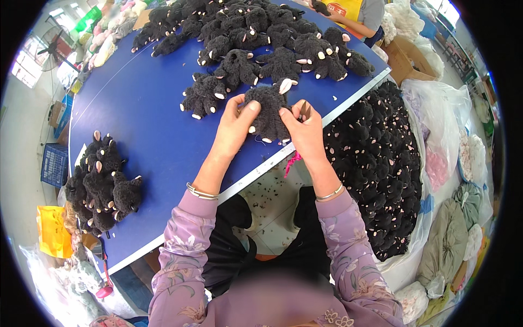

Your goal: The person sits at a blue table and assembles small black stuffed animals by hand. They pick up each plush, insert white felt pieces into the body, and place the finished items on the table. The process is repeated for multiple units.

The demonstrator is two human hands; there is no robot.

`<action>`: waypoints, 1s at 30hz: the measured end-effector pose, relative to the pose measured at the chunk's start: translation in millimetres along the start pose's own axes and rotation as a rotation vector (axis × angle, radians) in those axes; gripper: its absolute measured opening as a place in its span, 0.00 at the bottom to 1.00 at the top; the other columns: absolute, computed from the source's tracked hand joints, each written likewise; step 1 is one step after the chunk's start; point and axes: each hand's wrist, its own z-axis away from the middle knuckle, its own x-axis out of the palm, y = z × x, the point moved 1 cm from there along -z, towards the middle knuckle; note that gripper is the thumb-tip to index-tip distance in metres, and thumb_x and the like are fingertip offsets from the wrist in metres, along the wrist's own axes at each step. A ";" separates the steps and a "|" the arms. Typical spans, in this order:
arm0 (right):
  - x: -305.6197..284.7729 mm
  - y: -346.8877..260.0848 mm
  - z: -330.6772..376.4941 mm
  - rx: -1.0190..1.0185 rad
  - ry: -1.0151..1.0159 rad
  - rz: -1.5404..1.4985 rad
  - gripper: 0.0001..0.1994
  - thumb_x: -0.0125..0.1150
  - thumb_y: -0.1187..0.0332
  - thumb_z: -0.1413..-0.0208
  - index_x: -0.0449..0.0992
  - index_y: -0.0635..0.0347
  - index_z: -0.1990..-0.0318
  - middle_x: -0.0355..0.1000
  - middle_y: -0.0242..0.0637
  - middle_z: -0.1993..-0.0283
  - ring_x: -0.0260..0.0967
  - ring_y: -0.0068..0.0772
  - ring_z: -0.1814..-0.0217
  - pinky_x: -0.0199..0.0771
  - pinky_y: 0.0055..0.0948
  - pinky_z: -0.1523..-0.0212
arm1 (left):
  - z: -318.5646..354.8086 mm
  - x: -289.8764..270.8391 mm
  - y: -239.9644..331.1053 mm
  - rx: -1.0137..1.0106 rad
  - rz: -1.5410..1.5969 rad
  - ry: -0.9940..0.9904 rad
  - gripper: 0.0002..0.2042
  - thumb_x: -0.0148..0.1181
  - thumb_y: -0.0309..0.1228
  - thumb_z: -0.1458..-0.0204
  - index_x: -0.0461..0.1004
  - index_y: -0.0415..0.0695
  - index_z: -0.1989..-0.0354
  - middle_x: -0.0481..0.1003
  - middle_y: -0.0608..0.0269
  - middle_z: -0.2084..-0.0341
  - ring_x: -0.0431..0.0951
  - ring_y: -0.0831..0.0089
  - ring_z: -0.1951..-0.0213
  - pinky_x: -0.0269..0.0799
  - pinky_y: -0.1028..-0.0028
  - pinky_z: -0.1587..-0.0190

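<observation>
A black curly plush toy (267, 113) with pale ears and paws is held up at the near edge of the blue table. My left hand (235, 124) is closed on its left side, thumb pressing into the fur. On the other side my right hand (305, 126) pinches the toy between thumb and fingers. A small dark pointed tool (305, 111) sticks up from that hand; its kind is partly hidden by the fingers. A bright pink cord (292, 163) hangs below the right hand. Just beyond the toy lie several similar black plush toys (237, 68).
The blue table (158, 103) has a white edge strip. A smaller heap of black plush toys (99, 185) lies at left. On my right stands a large plastic-lined sack of black plush pieces (376, 174). Across the table, a person in a yellow apron (346, 12) holds a dark toy.
</observation>
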 end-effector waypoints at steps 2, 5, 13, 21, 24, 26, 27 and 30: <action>2.5 6.9 -0.3 -0.008 -0.024 -0.021 0.17 0.61 0.75 0.48 0.56 0.55 0.78 0.55 0.20 0.78 0.50 0.11 0.74 0.54 0.18 0.75 | 3.3 2.6 -0.8 0.053 -0.277 -0.026 0.24 0.61 0.33 0.47 0.62 0.33 0.46 0.73 0.56 0.58 0.74 0.77 0.58 0.70 0.75 0.53; 1.5 1.8 1.0 0.033 -0.097 -0.053 0.15 0.60 0.75 0.48 0.58 0.56 0.77 0.56 0.20 0.77 0.51 0.10 0.74 0.55 0.18 0.74 | 2.5 -0.5 0.6 -0.063 -0.095 -0.082 0.19 0.61 0.29 0.48 0.68 0.34 0.50 0.75 0.58 0.59 0.75 0.77 0.58 0.70 0.75 0.53; -4.5 -2.2 0.6 0.072 -0.293 -0.034 0.07 0.58 0.75 0.46 0.73 0.61 0.59 0.66 0.23 0.70 0.60 0.09 0.71 0.60 0.12 0.70 | -0.6 -7.5 -0.2 -0.086 0.264 -0.098 0.12 0.55 0.29 0.43 0.71 0.38 0.53 0.76 0.62 0.59 0.75 0.77 0.59 0.71 0.76 0.54; -88.2 -52.0 -25.4 -0.103 -0.378 -1.138 0.21 0.52 0.56 0.42 0.68 0.61 0.48 0.73 0.44 0.59 0.46 0.17 0.89 0.50 0.22 0.85 | -8.7 -49.1 34.0 0.492 -0.291 0.549 0.12 0.55 0.31 0.44 0.69 0.39 0.54 0.73 0.58 0.58 0.71 0.74 0.57 0.67 0.76 0.55; -68.5 -30.1 -32.9 0.185 -0.096 -0.819 0.16 0.51 0.59 0.42 0.72 0.62 0.55 0.73 0.43 0.66 0.46 0.16 0.89 0.48 0.20 0.86 | -18.0 -69.9 23.4 0.329 -0.754 0.585 0.30 0.65 0.38 0.55 0.63 0.41 0.43 0.65 0.48 0.49 0.65 0.57 0.48 0.63 0.63 0.45; -33.3 -20.9 -20.7 0.276 -0.136 -0.347 0.09 0.55 0.66 0.44 0.73 0.62 0.63 0.73 0.37 0.71 0.50 0.13 0.85 0.50 0.17 0.86 | -16.4 -78.4 3.2 0.336 -1.225 0.543 0.31 0.66 0.37 0.58 0.65 0.41 0.44 0.65 0.47 0.47 0.64 0.52 0.46 0.63 0.60 0.44; -26.1 -6.6 -17.8 0.342 -0.180 -0.286 0.07 0.57 0.69 0.45 0.73 0.62 0.63 0.72 0.36 0.72 0.53 0.12 0.84 0.52 0.16 0.84 | -14.1 -70.1 5.9 0.314 -1.232 0.496 0.27 0.66 0.37 0.58 0.68 0.40 0.49 0.69 0.47 0.51 0.66 0.52 0.45 0.61 0.57 0.43; -1.9 1.4 -7.8 0.256 -0.226 -0.224 0.09 0.49 0.71 0.40 0.73 0.66 0.59 0.71 0.36 0.68 0.54 0.14 0.80 0.54 0.16 0.81 | -11.8 -64.1 10.3 0.174 -1.204 0.371 0.20 0.63 0.30 0.57 0.70 0.39 0.54 0.76 0.50 0.61 0.76 0.56 0.57 0.71 0.66 0.52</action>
